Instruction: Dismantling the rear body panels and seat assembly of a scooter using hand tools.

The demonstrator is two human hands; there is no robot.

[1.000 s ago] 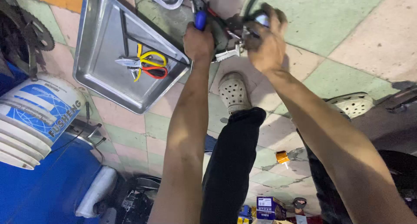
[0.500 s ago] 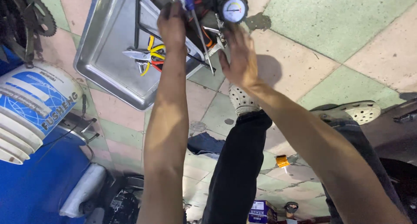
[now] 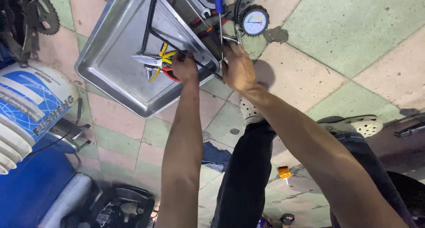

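While I am crouching over the tiled floor (image 3: 354,29), my left hand (image 3: 185,68) is reaching into the shallow steel tray (image 3: 110,64), a rectangular pan with rounded corners and a dull brushed shine. My left fingers are curling down over the tools lying there, touching the red handles of the pliers (image 3: 156,63) and the thin black bar (image 3: 177,49) that is crossing the tray at a slant; whether they are actually gripping either one I cannot tell, since the knuckles are hiding the tips. The pliers are lying near the tray's middle, their bare metal nose pointing left beside a loop of yellow handles.

My right hand (image 3: 239,68) is hovering at the tray's right rim, fingers bent and closing around something slim and metallic just below the shaft of the blue-handled screwdriver (image 3: 219,7), though what exactly is in them I cannot make out. Just above that hand, the round pressure gauge (image 3: 254,21) is sitting with its white dial and black rubbery ring, a black hose running up from it.

The floor is showing worn square tiles in pale green and pink. A perforated white clog (image 3: 250,111) is resting under my knee, and a blue and white cylinder (image 3: 31,104) is standing at the left, below a toothed sprocket (image 3: 44,13).
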